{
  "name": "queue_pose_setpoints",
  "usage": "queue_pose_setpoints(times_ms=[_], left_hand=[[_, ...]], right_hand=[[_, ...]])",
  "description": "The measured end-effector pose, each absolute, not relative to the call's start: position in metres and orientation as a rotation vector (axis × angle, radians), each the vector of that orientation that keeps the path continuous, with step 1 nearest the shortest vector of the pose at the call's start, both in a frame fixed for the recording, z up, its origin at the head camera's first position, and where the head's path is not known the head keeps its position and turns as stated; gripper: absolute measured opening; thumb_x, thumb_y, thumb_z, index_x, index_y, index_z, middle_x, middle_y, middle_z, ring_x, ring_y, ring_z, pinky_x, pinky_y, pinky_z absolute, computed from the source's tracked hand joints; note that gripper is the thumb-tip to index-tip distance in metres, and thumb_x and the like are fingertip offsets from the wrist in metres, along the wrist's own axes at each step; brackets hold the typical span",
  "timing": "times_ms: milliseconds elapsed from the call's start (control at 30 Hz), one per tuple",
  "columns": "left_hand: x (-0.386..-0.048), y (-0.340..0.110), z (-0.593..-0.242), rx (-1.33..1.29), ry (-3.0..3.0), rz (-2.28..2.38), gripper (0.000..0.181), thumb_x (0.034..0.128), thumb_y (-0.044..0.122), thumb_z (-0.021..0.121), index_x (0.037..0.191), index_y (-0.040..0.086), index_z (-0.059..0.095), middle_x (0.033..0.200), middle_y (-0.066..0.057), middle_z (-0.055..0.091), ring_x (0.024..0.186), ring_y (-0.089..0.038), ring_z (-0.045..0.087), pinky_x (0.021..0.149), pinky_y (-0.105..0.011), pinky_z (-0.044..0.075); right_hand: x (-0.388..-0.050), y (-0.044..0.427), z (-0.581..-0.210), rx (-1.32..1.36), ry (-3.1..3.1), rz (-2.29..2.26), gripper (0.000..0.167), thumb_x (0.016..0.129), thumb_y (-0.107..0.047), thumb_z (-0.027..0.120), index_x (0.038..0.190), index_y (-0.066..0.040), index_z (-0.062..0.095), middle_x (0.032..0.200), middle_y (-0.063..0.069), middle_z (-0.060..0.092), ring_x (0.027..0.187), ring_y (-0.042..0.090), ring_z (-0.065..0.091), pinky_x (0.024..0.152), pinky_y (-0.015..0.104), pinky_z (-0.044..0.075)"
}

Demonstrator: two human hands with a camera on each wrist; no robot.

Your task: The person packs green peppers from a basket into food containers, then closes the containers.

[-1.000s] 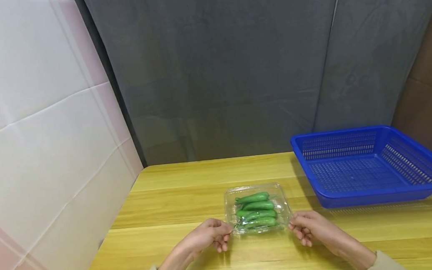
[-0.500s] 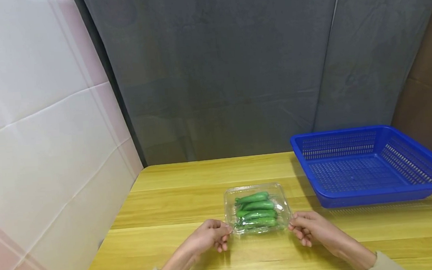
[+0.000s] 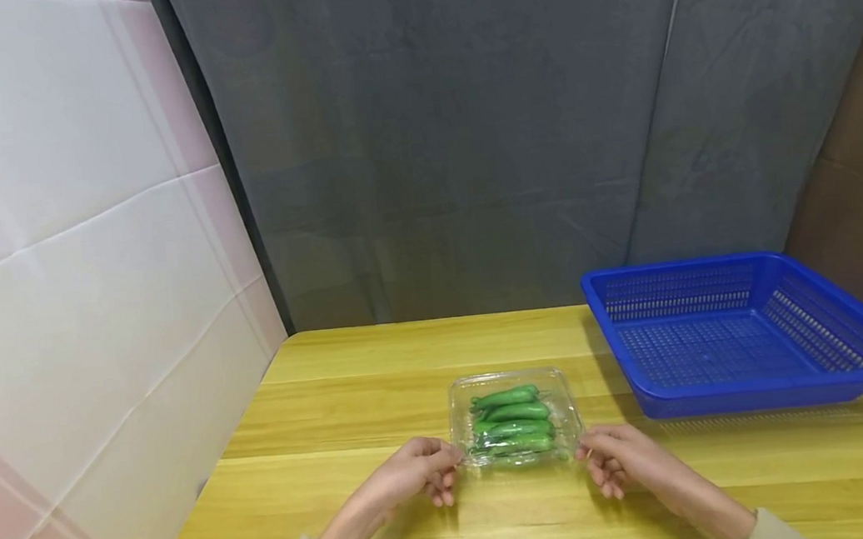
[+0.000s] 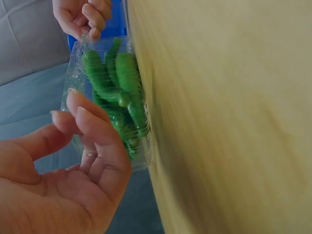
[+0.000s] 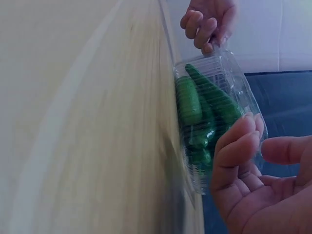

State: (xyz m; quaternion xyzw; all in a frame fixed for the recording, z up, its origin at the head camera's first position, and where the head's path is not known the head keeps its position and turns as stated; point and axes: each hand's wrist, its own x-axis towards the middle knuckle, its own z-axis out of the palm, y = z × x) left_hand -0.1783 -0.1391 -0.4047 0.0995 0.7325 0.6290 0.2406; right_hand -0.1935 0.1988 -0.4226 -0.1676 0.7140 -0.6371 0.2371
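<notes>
A clear plastic clamshell box (image 3: 566,394) lies on the table in the middle of the head view. Several long green peppers (image 3: 518,429) show through its lid, side by side. My left hand (image 3: 419,469) pinches the near left corner of the box rim between thumb and fingertips. At the near right corner, my right hand (image 3: 621,457) pinches the rim the same way. The right wrist view shows the box's ridged side wall (image 5: 197,180) beside the curled right fingers. In the left wrist view the left fingers cover part of the box.
A blue perforated plastic basket (image 3: 710,388) stands to the right on the wooden table (image 3: 377,348), with no contents visible. Behind the table hangs a dark grey cloth (image 3: 431,153). A pale wall covering (image 3: 99,243) rises along the left, and a brown panel (image 3: 848,207) on the right.
Almost nothing differs. Both hands stay at the two near corners, and the box, peppers and basket hold their places; the head view has shifted very slightly.
</notes>
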Motion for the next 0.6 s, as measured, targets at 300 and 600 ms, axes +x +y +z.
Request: queue_pose_setpoints(times_ms=[300, 600], left_hand=[[-0.176, -0.143, -0.397, 0.243, 2.103, 1.661, 0.038, 0.1061, 0.027, 0.052, 0.114, -0.009, 0.06, 0.076, -0.004, 0.061, 0.06, -0.012, 0.061, 0.059, -0.023, 0.052], [-0.173, -0.144, -0.391, 0.261, 2.439, 1.569, 0.044, 0.108, 0.03, 0.05, 0.129, -0.008, 0.048, 0.101, -0.016, 0.06, 0.079, -0.025, 0.063, 0.063, -0.037, 0.056]], right_hand=[[-0.19, 0.203, -0.413, -0.419, 2.11, -1.681, 0.042, 0.106, -0.028, 0.05, 0.112, 0.012, 0.062, 0.07, 0.004, 0.061, 0.055, 0.009, 0.057, 0.048, 0.018, 0.051], [-0.184, 0.209, -0.404, -0.407, 2.326, -1.656, 0.038, 0.106, -0.025, 0.054, 0.122, 0.009, 0.058, 0.08, 0.011, 0.063, 0.065, 0.014, 0.059, 0.053, 0.024, 0.053]])
